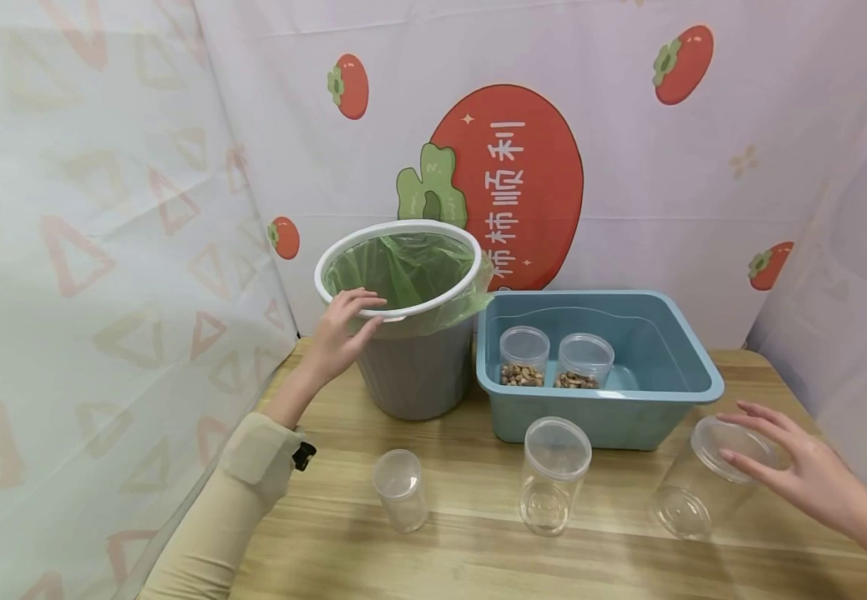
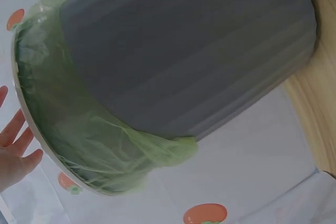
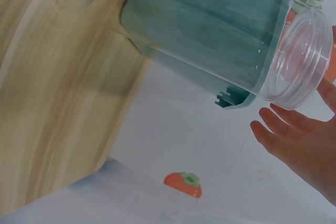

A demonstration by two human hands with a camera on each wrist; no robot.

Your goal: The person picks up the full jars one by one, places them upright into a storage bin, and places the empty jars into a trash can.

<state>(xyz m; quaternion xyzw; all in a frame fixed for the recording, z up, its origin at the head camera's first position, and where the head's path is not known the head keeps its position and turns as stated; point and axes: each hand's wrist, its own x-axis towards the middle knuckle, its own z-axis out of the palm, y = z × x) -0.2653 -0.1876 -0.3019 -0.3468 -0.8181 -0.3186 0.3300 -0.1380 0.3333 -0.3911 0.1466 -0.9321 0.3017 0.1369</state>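
My left hand [image 1: 339, 332] is at the near left part of the white rim [image 1: 441, 304] of a grey trash bin [image 1: 418, 375], fingers loosely extended; whether it touches the rim is unclear. A green bag [image 1: 403, 267] lines the bin and folds over its edge. On the right, my right hand [image 1: 801, 468] spreads its fingers beside the lid [image 3: 299, 59] of a tall clear plastic jar [image 1: 692, 487], without gripping it. Another clear lidded jar [image 1: 551, 483] stands upright in the middle, and a smaller lidded one [image 1: 402, 496] is farther left.
Behind the jars, a blue plastic basin [image 1: 591, 417] holds two clear lidded jars of nuts, one at left [image 1: 523, 358] and one beside it [image 1: 583, 362]. Everything stands on a wooden table [image 1: 471, 550]. Printed cloth [image 1: 674, 167] hangs around the back and sides.
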